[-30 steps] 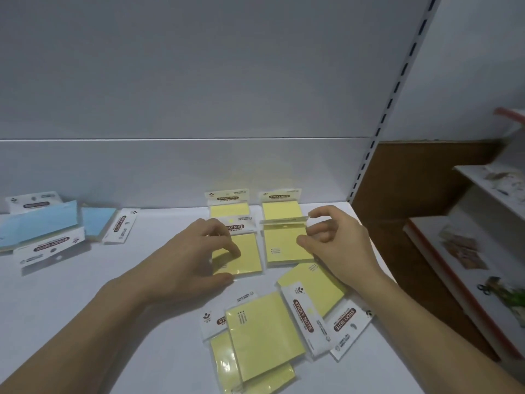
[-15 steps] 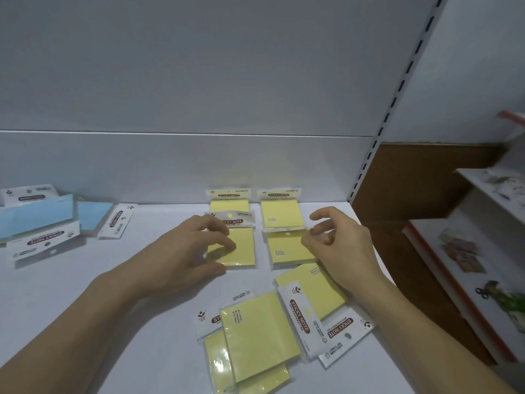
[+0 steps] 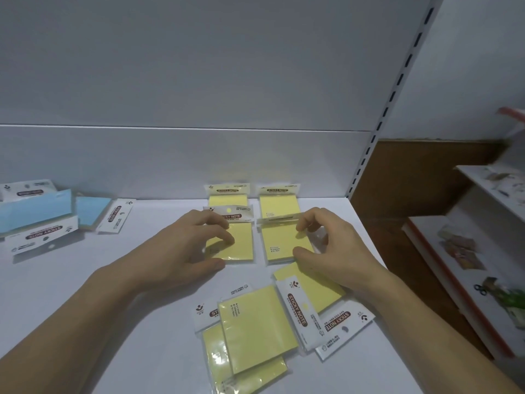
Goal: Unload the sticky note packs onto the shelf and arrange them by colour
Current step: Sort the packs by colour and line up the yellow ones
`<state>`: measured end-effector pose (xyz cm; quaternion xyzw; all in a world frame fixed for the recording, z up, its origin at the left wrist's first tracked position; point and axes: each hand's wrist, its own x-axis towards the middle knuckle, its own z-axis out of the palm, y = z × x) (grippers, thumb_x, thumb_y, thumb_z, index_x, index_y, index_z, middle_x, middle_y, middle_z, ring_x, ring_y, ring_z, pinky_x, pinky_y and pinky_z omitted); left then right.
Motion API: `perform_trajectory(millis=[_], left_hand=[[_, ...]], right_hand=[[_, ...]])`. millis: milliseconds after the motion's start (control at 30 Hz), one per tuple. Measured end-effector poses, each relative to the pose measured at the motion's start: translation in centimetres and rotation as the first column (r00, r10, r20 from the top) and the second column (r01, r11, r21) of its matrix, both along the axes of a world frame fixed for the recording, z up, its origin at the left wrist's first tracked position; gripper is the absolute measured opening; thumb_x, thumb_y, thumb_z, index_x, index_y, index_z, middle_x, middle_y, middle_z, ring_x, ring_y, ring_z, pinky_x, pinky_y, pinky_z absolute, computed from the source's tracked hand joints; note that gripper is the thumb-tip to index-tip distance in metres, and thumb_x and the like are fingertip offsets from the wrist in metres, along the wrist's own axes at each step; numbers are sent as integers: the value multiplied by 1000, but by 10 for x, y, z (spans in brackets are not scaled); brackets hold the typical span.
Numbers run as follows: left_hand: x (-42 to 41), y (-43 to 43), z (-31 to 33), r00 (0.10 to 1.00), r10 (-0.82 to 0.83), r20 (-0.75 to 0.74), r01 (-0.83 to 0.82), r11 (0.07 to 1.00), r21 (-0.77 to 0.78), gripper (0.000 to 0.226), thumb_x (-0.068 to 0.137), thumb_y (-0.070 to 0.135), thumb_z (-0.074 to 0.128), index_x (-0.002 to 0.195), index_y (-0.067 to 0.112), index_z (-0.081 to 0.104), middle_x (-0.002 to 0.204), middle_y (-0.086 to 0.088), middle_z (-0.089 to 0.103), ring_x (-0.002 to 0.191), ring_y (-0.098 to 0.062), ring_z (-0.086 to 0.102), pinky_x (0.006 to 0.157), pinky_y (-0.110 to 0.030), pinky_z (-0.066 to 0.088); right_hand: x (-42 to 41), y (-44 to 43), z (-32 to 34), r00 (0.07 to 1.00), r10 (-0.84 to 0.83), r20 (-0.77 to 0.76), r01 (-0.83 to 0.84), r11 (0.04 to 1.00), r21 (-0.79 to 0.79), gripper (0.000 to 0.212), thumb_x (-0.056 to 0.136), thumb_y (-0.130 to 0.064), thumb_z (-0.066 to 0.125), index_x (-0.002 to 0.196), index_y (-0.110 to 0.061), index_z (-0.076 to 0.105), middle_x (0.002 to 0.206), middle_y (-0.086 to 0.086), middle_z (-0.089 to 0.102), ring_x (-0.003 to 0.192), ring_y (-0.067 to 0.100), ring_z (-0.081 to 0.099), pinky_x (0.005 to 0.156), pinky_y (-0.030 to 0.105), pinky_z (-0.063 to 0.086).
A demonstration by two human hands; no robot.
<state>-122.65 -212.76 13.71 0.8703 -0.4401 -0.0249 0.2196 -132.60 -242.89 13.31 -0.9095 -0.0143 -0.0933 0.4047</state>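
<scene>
The left hand [image 3: 193,245] and right hand [image 3: 335,245] lie side by side but apart, each clamped on its own yellow pack. The left's curled fingertips press the face of the front-left pack [image 3: 241,245], with the thumb at its near corner. The right pinches the front-right pack [image 3: 281,243] between fingers on the end of its header and a thumb at its near corner.

Compared with a second ago the hands have scarcely travelled. The right hand has closed in over its pack's 3 o'clock edge, and both packs now sit squarer in line with the rear packs [image 3: 227,200] at 12 o'clock. I judge that a two-column yellow block is being trued up, so the sorting is well under way but not finished.

The shelf [image 3: 127,322] is a broad, smooth, matt white sheet meeting a plain pale back panel [image 3: 199,81]. A slotted upright [image 3: 397,89] bounds it at 2 o'clock. The blue packs [image 3: 37,214] sit well apart at 9 o'clock, loosely overlapping. At 6 o'clock a loose yellow heap [image 3: 255,328] of several packs lies crisscrossed, not yet in the block. Each pack is a flat square pad in a glossy clear sleeve that catches glare. A white card header tops each one, carrying a dark oval label and a hang hole.
</scene>
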Motion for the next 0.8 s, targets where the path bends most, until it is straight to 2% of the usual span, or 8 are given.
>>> perform_trajectory(millis=[100,200,333,400,533,633,733,800], left_hand=[[0,0,0,1000,-2,5,2,1000,8,32,90,44,68,121,41,62,137,23,44,131,1,39,106,-25,38],[1,1,0,1000,-6,1,6,1000,8,32,89,45,69,121,42,62,135,25,44,131,2,39,105,-25,39],[-2,0,6,1000,-9,7,9,1000,-9,34,87,44,73,119,39,65,132,20,48,126,-3,46,102,-25,40],[-8,-3,13,999,-12,33,14,998,-61,34,87,49,68,118,35,67,128,16,52,121,-6,50,100,-29,43],[-30,-12,33,989,-116,90,126,986,-111,27,92,48,61,109,28,69,113,11,60,109,-11,57,91,-35,49],[-48,-19,43,970,-241,30,242,969,-56,29,94,53,61,111,30,66,114,12,61,109,-11,58,90,-35,49],[-70,-25,43,948,-319,-24,319,944,83,50,87,75,55,123,40,54,131,19,48,122,-2,46,99,-27,44],[-85,-28,39,943,-334,-7,330,928,173,65,78,87,52,127,44,45,137,21,40,121,-1,43,99,-26,43]], right_hand=[[3,1,-1,1000,1,22,0,999,-39,28,79,-30,78,100,-38,61,107,-21,61,103,-1,55,75,6,41],[5,-1,-4,1000,-4,5,4,998,-65,28,80,-36,78,106,-38,67,111,-22,59,104,-3,55,75,5,42],[5,-4,-4,1000,-3,-15,2,998,-58,29,81,-37,82,107,-37,69,111,-22,58,100,-2,57,76,13,42],[4,-4,-1,1000,-17,-25,16,999,-30,29,81,-35,84,106,-38,69,111,-22,59,101,-2,58,78,18,43],[-4,-5,17,1000,0,9,1,996,-88,23,88,-40,77,109,-39,67,116,-19,61,107,0,55,82,22,45],[-21,-6,28,997,70,-11,-71,977,-202,13,93,-48,66,104,-41,65,109,-20,63,105,-1,56,78,21,44],[-42,-3,21,992,107,-65,-121,956,-269,10,95,-48,62,102,-42,64,109,-22,58,106,-2,55,77,17,41],[-55,-1,14,989,113,-91,-133,955,-265,10,92,-44,67,102,-41,67,113,-22,56,106,1,55,78,16,40]])
